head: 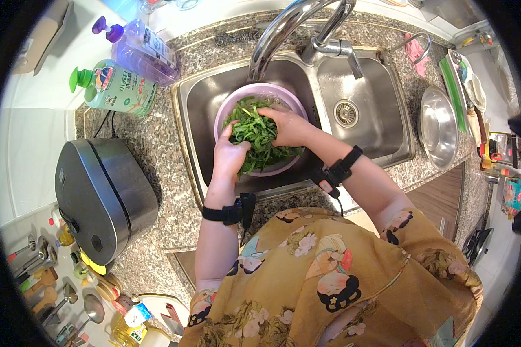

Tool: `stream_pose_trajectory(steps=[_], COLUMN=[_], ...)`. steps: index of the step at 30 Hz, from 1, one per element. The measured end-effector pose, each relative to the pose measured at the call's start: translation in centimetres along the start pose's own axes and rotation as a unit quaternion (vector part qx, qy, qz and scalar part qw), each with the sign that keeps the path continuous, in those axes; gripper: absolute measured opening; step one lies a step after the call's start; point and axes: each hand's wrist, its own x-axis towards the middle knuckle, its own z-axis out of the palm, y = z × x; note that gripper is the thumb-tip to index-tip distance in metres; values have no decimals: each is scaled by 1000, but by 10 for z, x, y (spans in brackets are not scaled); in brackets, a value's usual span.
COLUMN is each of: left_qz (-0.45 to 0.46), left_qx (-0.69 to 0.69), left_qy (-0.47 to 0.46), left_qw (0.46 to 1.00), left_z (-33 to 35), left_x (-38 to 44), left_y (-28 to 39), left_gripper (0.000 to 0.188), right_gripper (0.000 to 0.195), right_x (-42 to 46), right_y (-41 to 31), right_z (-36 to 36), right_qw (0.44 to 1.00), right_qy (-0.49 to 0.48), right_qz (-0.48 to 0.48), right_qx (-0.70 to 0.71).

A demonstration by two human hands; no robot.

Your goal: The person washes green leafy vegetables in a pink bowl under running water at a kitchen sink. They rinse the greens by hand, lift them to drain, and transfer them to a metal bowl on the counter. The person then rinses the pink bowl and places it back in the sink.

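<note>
Leafy green vegetables [257, 130] fill much of a pink plastic basin [288, 93], which sits in the left bowl of a stainless steel double sink [202, 117]. Some water shows at the basin's far side. My left hand [231, 154] grips the greens at their left side, thumb on top and fingers partly hidden by leaves. From the right, my right hand [288, 126] clasps the same bunch, its fingertips sunk among the stems. The chrome faucet [271, 32] arches over the basin's far rim, and I cannot tell whether water runs from it.
The right sink bowl [369, 95] has a drain strainer [346, 113]. Two pump bottles, one purple [150, 50] and one green [121, 89], stand behind a dark rice cooker [108, 195] at left. A metal bowl [438, 126] and a pink cloth [415, 54] lie to the right.
</note>
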Motion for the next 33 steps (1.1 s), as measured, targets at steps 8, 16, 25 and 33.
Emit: stream_pose_trajectory(steps=[8, 16, 25, 33], left_qz=[-13, 62, -50, -85], left_qx=[-144, 365, 538, 570], left_qy=[5, -67, -136, -143], left_qw=[989, 926, 831, 805], left_z=[7, 26, 43, 54], left_x=[9, 33, 60, 77], left_y=[1, -37, -55, -70], left_gripper=[69, 119, 141, 123], right_gripper=[83, 107, 135, 113], right_x=[4, 29, 32, 39], right_y=[0, 43, 36, 55], right_z=[8, 54, 73, 95], right_qw=[994, 995, 964, 956], right_qy=[67, 9, -105, -98], right_qz=[44, 97, 135, 166], right_qx=[69, -6, -203, -219])
